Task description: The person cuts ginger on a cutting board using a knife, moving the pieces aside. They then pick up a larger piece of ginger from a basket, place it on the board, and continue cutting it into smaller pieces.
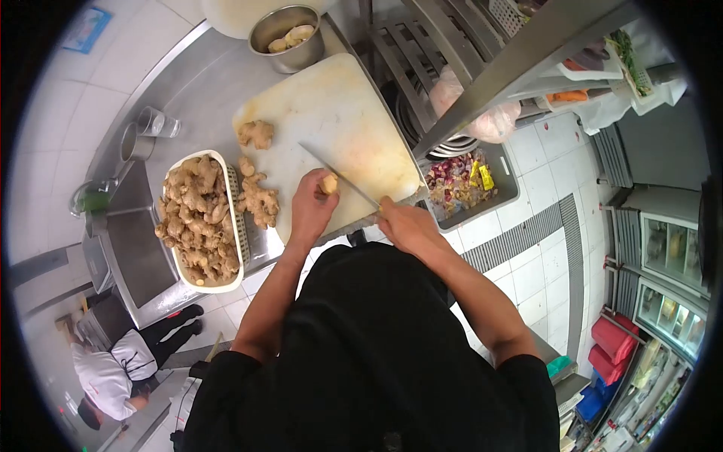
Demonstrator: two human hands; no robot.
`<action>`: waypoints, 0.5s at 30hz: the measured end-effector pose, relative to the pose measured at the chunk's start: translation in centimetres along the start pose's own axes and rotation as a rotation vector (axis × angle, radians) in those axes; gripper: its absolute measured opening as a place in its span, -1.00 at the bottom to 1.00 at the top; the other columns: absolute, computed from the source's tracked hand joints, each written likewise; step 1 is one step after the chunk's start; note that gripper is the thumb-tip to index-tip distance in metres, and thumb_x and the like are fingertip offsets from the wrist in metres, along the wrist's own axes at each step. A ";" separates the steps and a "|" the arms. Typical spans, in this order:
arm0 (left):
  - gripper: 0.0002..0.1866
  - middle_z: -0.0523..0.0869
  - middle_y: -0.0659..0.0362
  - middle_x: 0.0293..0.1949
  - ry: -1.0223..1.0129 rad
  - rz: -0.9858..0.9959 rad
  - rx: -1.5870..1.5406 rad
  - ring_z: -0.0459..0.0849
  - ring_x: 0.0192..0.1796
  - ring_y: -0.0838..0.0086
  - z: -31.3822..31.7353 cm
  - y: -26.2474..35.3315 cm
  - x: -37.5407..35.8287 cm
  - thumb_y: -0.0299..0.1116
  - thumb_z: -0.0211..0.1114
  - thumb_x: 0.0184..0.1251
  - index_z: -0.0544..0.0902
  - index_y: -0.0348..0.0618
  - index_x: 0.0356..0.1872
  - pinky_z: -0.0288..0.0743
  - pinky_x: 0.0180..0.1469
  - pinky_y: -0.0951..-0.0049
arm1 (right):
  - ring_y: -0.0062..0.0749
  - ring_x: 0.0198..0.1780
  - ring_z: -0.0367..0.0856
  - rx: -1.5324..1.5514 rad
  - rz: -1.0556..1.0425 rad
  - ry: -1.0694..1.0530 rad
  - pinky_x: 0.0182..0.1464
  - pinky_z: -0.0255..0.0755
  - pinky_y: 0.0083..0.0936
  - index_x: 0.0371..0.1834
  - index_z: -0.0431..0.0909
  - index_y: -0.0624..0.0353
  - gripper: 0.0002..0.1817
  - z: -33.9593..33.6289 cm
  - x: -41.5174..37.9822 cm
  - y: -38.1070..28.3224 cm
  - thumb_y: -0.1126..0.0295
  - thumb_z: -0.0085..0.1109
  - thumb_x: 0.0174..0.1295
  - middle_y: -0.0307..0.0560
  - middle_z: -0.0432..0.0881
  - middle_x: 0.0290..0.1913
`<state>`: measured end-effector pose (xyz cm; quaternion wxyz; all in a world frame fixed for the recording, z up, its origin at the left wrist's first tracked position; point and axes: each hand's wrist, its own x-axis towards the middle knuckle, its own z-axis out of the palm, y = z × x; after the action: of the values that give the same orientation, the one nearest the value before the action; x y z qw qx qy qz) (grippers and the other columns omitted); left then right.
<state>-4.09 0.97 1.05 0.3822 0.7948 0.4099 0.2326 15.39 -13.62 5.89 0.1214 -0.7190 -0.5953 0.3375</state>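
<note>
Stainless steel counter (203,83) fills the upper left of the frame, bearing a pale, worn cutting board (339,113). At the board's lower edge the left hand (311,207) curls its fingers to pinch a small knobbly ginger piece (329,183). Just right, the right hand (403,222) is wrapped tight round a knife (339,175), whose thin blade slants to the ginger. Left of the board, a white basket (235,218) holds lumpy tan ginger roots (196,218); a round metal bowl (290,38) sits at top.
</note>
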 end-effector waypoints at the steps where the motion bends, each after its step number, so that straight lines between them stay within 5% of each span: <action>1: -0.62 0.70 0.03 0.14 0.022 -0.168 -0.267 0.76 -0.06 0.37 -0.1 -1.4 0.2 -0.51 0.36 0.41 0.61 -0.29 0.21 0.71 0.03 0.39 | 0.29 -0.12 0.74 -0.016 0.082 0.004 -0.08 0.55 0.15 0.05 0.39 0.22 -0.69 -0.5 -0.5 0.2 0.20 0.10 0.49 0.27 0.75 -0.25; 3: -0.66 0.78 0.06 -0.04 0.072 -0.401 -0.685 0.76 -0.09 0.45 -0.8 -3.0 0.7 -0.38 0.13 0.65 0.59 -0.35 0.28 0.70 0.02 0.41 | 0.30 -0.15 0.74 -0.039 0.253 0.000 -0.09 0.56 0.16 0.09 0.41 0.20 -0.65 -1.6 -1.1 0.7 0.17 0.14 0.47 0.30 0.75 -0.27; 6: -0.66 0.78 0.03 0.00 0.106 -0.530 -0.915 0.76 -0.11 0.42 -1.6 -3.2 1.1 -0.35 0.09 0.67 0.61 -0.38 0.25 0.70 0.03 0.38 | 0.31 -0.18 0.75 -0.042 0.210 0.062 -0.10 0.56 0.17 0.09 0.42 0.20 -0.65 -2.1 -1.8 2.5 0.16 0.15 0.46 0.29 0.76 -0.28; 12: -0.64 0.75 -0.02 0.05 0.174 -0.539 -1.084 0.77 -0.06 0.35 -2.0 -3.4 4.1 -0.37 0.09 0.65 0.58 -0.41 0.27 0.70 0.06 0.36 | 0.31 -0.12 0.76 -0.026 0.238 0.067 -0.04 0.58 0.20 0.07 0.41 0.20 -0.66 -1.4 -1.4 1.8 0.17 0.13 0.47 0.33 0.77 -0.23; 15: -0.60 0.71 -0.04 0.13 0.330 -0.401 -1.092 0.76 0.02 0.30 -5.1 2.4 10.0 -0.37 0.10 0.65 0.52 -0.44 0.32 0.69 0.11 0.36 | 0.32 -0.09 0.76 0.009 0.256 0.076 -0.02 0.57 0.20 0.08 0.40 0.21 -0.66 -1.2 -1.3 1.6 0.17 0.12 0.47 0.34 0.77 -0.21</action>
<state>-0.87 10.43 6.58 0.7025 0.3445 0.4271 0.4532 17.27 -15.01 6.29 0.1033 -0.8009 -0.4920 0.3254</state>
